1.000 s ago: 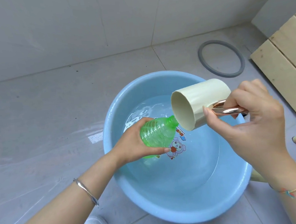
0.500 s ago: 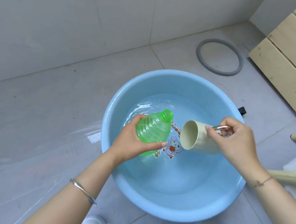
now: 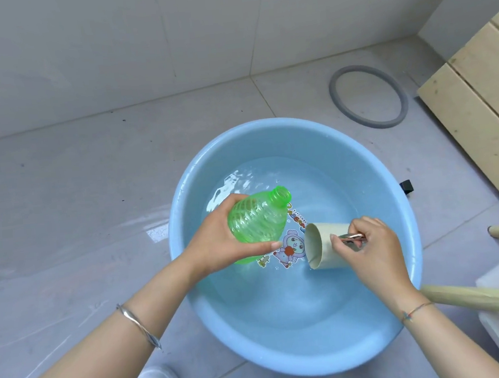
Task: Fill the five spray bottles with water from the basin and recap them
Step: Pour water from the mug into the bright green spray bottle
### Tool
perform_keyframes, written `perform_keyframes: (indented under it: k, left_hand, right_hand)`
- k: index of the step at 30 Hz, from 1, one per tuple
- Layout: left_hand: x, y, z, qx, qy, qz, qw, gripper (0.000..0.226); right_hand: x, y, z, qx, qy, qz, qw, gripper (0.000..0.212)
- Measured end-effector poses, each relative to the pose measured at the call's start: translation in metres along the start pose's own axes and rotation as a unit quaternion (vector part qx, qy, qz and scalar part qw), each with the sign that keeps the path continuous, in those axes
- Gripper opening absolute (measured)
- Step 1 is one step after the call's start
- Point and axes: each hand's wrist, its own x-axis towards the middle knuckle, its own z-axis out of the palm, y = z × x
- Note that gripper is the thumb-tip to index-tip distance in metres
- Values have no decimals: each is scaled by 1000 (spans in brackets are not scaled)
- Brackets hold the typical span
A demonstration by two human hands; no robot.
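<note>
Currently left hand (image 3: 217,247) grips the uncapped green bottle (image 3: 258,223), tilted over the basin (image 3: 291,366); right hand (image 3: 374,243) grips the cup (image 3: 321,244) handle, cup on its side at the water.

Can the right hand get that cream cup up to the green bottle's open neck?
Probably yes. The right hand grips the cream cylindrical cup, low in the blue plastic basin; the left hand holds the translucent green plastic bottle close by, uncapped, nothing between them.
</note>
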Motion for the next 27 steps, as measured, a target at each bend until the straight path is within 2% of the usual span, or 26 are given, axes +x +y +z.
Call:
perform_keyframes:
  k: [5,8,11,14,17,21,27]
  left_hand:
    - [1,-1,0,3,-2,-1,1000,87]
    - [1,-3,0,2,-1,2,1000,88]
    - [2,-4,0,2,-1,9,1000,93]
    - [1,-2,0,5,1,9,1000,87]
    - [0,-2,-1,1,1,6,1000,76]
    - [0,-2,-1,19,-3,4,1000,79]
    - [-1,-2,-1,34,-15,11,999,76]
  right_hand:
    - [-2,0,2,9,-8,11,1000,53]
    - [-1,-2,-2,73,12,69,995,48]
    - [2,0,-11,190,26,169,967,47]
    - [4,-5,-23,305,41,209,928,38]
    - [6,-17,-35,378,77,210,899,42]
    - [10,-30,-50,443,103,192,870,41]
    - [12,-53,-68,427,126,148,883,41]
